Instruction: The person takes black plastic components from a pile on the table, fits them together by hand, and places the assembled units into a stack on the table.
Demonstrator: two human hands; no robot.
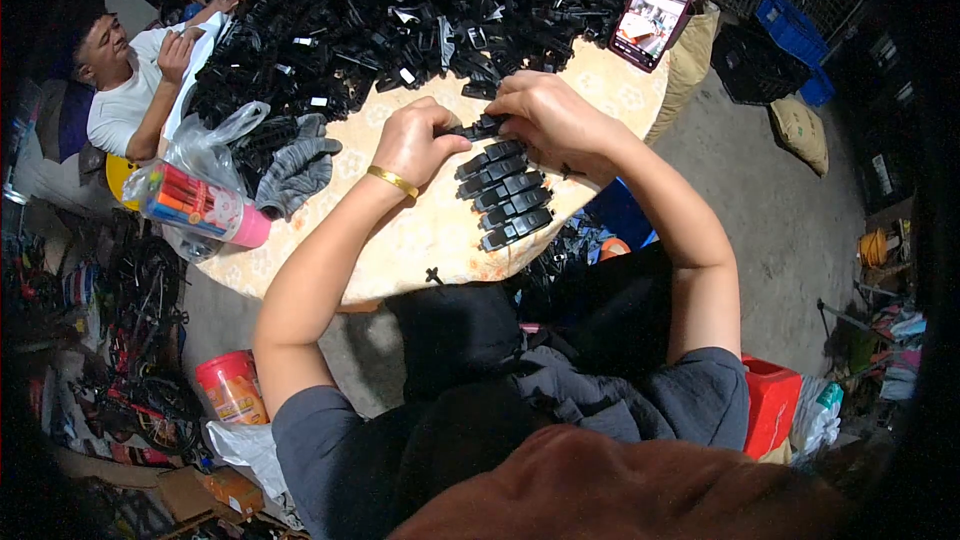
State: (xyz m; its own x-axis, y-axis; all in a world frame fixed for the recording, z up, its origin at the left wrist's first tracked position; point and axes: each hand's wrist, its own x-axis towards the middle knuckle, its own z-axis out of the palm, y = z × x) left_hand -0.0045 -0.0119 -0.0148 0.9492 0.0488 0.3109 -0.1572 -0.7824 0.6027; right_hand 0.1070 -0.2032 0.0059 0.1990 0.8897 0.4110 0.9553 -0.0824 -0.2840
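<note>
Between my two hands is a black plastic part, held just above the table. My left hand, with a gold bracelet at the wrist, pinches its left end. The fingers of my right hand close round its right end and partly hide it. Right below lies a row of several similar black plastic parts, side by side near the table's edge. Beyond my hands a large heap of loose black plastic parts covers the far side of the table.
A phone with a lit screen leans at the far right. On the left are a clear jar of coloured pens, a grey glove and a plastic bag. A person in a white shirt sits at the far left. Below the right edge stands a blue container.
</note>
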